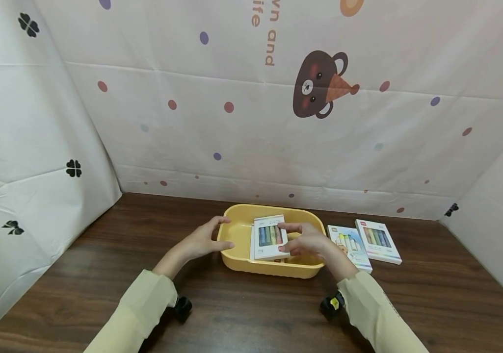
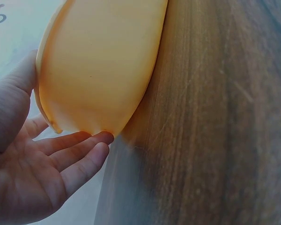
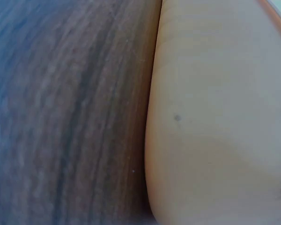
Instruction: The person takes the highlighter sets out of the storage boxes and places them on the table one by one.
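A yellow plastic basket sits on the table. My left hand is at its left end, the thumb over the rim and the fingers against the outer wall in the left wrist view. Inside the basket, my right hand grips the right edge of a white box of crayons between thumb and fingers. Coloured sticks show through its window. Another white box lies beneath it, mostly hidden. The right wrist view shows only the basket's outer wall and the table, not the hand.
Two more white boxes with coloured sticks on them, one with a cartoon picture and one with a window, lie right of the basket on the dark wood table. A printed white cloth hangs behind.
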Motion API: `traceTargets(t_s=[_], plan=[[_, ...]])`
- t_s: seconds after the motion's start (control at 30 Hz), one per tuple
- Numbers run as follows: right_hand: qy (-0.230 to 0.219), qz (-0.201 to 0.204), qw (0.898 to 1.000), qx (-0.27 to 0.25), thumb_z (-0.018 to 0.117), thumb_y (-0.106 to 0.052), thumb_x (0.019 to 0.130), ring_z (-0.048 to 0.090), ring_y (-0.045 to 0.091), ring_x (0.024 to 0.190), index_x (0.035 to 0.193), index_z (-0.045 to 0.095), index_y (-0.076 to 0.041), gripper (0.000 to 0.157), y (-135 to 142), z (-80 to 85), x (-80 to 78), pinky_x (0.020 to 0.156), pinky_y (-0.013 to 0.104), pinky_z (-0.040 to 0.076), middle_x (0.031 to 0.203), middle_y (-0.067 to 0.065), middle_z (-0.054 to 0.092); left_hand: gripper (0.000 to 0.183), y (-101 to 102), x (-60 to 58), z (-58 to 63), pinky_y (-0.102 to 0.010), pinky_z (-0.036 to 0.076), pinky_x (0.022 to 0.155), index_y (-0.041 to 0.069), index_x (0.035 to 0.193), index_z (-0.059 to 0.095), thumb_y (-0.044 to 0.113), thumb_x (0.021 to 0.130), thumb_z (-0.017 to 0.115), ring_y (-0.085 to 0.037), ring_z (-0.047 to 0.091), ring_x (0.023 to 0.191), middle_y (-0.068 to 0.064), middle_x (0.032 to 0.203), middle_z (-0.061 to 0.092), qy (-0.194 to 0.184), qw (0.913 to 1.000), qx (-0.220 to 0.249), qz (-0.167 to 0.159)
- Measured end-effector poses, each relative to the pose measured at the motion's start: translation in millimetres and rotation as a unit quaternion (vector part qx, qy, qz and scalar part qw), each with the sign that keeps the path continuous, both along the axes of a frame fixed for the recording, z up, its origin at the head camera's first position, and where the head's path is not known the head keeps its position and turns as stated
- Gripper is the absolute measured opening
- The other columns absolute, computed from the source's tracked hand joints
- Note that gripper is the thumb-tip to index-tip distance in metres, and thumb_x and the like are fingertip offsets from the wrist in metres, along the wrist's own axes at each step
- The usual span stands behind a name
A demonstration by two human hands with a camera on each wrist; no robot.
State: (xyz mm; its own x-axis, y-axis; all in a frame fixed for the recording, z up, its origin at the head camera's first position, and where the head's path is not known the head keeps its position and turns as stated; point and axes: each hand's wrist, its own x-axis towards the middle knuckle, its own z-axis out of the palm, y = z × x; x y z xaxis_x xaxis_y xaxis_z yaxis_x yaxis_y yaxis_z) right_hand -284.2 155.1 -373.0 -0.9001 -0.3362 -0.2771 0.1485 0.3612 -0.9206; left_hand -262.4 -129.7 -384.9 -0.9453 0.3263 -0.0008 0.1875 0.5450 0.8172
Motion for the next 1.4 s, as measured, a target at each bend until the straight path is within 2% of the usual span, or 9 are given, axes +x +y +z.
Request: traceTargets(t_s=[0.23,0.6,0.87,1.2,1.4], plan=[[0.000,-0.022,1.000,0.011,0.073,0.003,0.069,0.060,0.019,0.076,0.132,0.049,-0.008,0.068,-1.7,1.2,0.7,0.067,0.032,0.052,0.131,0.022,0.041,0.066,-0.6,0.2,1.0,-0.052,0.031,0.099,0.009,0.133,0.038,0.027,0.079,0.071,-0.034,0.035,0.127,-0.019,0.138,0.038,0.002,1.0000,-0.001,-0.002],[0.008,0.001,1.000,-0.006,0.073,0.001,0.071,0.058,0.020,0.083,0.135,0.042,-0.003,0.072,0.6,2.5,-0.1,0.071,0.034,0.053,0.121,0.023,0.046,0.066,-0.3,-0.3,0.5,-0.052,0.032,0.099,0.010,0.133,0.038,0.029,0.079,0.072,-0.034,0.036,0.126,-0.019,0.138,0.039,-0.001,1.0000,-0.004,0.001],[0.000,-0.006,0.999,-0.045,0.071,0.002,0.074,0.058,0.020,0.087,0.137,0.038,-0.002,0.072,4.4,6.0,0.2,0.073,0.029,0.052,0.124,0.024,0.042,0.065,1.0,0.8,0.9,-0.051,0.033,0.099,0.010,0.133,0.039,0.026,0.079,0.071,-0.033,0.038,0.125,-0.019,0.137,0.040,-0.004,1.0000,-0.002,0.004],[0.008,-0.003,0.998,-0.055,0.070,0.001,0.075,0.059,0.018,0.087,0.138,0.036,-0.001,0.072,7.9,10.2,2.4,0.075,0.030,0.052,0.127,0.024,0.039,0.065,-0.1,0.2,0.3,-0.051,0.032,0.099,0.010,0.132,0.039,0.027,0.079,0.072,-0.034,0.039,0.124,-0.019,0.136,0.041,0.001,1.0000,-0.007,0.004],[0.011,-0.020,0.998,-0.052,0.072,0.000,0.073,0.058,0.019,0.089,0.138,0.037,-0.003,0.074,9.5,11.2,4.8,0.077,0.031,0.052,0.129,0.024,0.040,0.066,-0.7,-0.3,-0.5,-0.051,0.032,0.099,0.010,0.132,0.039,0.029,0.078,0.072,-0.034,0.037,0.125,-0.019,0.137,0.040,0.005,1.0000,-0.007,-0.001]])
